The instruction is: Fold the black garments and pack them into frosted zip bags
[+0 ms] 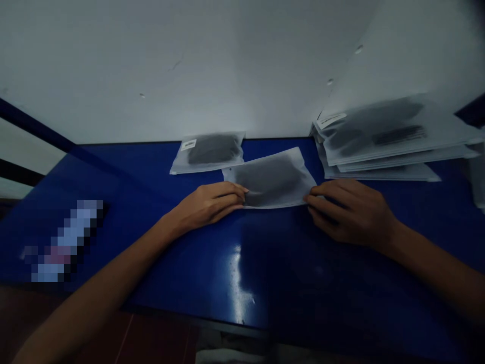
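A frosted zip bag [273, 179] with something dark inside lies on the blue table, tilted slightly. My left hand [217, 202] pinches its near left corner between thumb and fingers. At the near right corner, my right hand [348, 210] closes its fingertips on the bag's edge. Just behind and to the left rests another frosted bag [214, 150] with a dark content and a small white label; the two bags meet or overlap at one corner. What exactly the bags contain is blurred by the frosted plastic.
Several similar bags form a stack [379, 136] at the back right, against the white wall [212, 65]. A pixelated oblong item [71, 240] lies on the left of the blue table [182, 273]. The table's front edge runs below my arms, with reddish floor tiles beneath.
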The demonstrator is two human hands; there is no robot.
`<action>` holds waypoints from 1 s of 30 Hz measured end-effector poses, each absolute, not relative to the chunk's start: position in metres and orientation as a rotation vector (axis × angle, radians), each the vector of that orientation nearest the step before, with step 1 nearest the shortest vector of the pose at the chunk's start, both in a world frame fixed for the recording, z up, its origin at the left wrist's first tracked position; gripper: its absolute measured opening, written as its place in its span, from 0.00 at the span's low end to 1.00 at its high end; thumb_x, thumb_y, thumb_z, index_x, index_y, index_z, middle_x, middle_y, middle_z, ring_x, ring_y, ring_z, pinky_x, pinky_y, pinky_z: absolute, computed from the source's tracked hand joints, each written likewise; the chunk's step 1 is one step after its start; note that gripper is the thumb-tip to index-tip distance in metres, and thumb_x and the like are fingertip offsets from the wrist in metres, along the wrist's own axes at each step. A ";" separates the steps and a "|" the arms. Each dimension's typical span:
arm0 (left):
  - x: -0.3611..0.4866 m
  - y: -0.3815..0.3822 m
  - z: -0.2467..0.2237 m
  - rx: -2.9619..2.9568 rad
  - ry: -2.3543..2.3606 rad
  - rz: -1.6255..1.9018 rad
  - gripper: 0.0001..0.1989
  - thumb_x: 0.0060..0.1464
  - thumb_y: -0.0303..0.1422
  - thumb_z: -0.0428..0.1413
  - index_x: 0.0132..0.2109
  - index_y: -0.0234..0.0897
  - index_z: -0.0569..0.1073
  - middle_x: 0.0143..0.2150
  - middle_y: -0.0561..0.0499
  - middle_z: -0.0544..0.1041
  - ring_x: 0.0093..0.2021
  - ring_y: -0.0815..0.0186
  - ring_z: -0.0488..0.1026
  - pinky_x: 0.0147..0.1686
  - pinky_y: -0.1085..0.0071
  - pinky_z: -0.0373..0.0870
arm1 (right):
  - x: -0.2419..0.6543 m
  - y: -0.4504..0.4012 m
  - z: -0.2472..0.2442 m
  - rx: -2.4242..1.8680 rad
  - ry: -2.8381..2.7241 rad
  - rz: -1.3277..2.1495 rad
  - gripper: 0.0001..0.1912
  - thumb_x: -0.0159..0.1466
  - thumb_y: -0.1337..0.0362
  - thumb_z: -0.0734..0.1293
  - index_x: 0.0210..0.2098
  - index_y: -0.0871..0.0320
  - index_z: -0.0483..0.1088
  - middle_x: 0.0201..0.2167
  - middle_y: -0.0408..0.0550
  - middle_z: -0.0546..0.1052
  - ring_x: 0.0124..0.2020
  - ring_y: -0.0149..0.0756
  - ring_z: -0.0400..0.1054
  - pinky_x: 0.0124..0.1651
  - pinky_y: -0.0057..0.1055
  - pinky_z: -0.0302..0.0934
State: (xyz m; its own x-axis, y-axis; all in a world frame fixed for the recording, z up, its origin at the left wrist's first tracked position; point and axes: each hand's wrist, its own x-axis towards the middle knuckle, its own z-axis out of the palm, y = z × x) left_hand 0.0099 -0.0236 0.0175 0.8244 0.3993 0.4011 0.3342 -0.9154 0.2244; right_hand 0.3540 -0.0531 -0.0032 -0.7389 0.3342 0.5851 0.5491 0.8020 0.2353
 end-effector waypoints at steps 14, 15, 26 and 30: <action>0.015 -0.032 0.014 2.987 0.634 0.686 0.11 0.68 0.37 0.57 0.44 0.33 0.78 0.51 0.42 0.81 0.53 0.60 0.81 0.53 0.66 0.81 | 0.336 -0.073 -0.003 -0.454 -2.548 -0.296 0.15 0.67 0.72 0.67 0.52 0.68 0.75 0.49 0.57 0.81 0.50 0.41 0.76 0.52 0.35 0.74; 0.015 -0.033 0.014 2.990 0.646 0.688 0.12 0.68 0.38 0.57 0.45 0.33 0.78 0.51 0.41 0.81 0.52 0.60 0.81 0.52 0.65 0.81 | 0.336 -0.073 -0.003 -0.451 -2.550 -0.298 0.15 0.67 0.72 0.67 0.52 0.67 0.75 0.49 0.56 0.81 0.51 0.41 0.76 0.52 0.36 0.74; 0.016 -0.034 0.021 2.883 0.639 0.642 0.08 0.69 0.31 0.56 0.45 0.34 0.80 0.53 0.42 0.80 0.55 0.60 0.79 0.54 0.64 0.80 | 0.334 -0.078 -0.005 -0.390 -2.570 -0.276 0.16 0.67 0.72 0.67 0.53 0.70 0.74 0.50 0.57 0.81 0.52 0.42 0.76 0.54 0.38 0.75; 0.014 -0.034 0.023 2.826 0.632 0.604 0.07 0.68 0.28 0.56 0.47 0.34 0.80 0.54 0.43 0.80 0.57 0.60 0.78 0.58 0.64 0.78 | 0.334 -0.078 -0.007 -0.414 -2.580 -0.291 0.16 0.68 0.71 0.66 0.54 0.69 0.74 0.52 0.58 0.80 0.56 0.42 0.75 0.57 0.37 0.73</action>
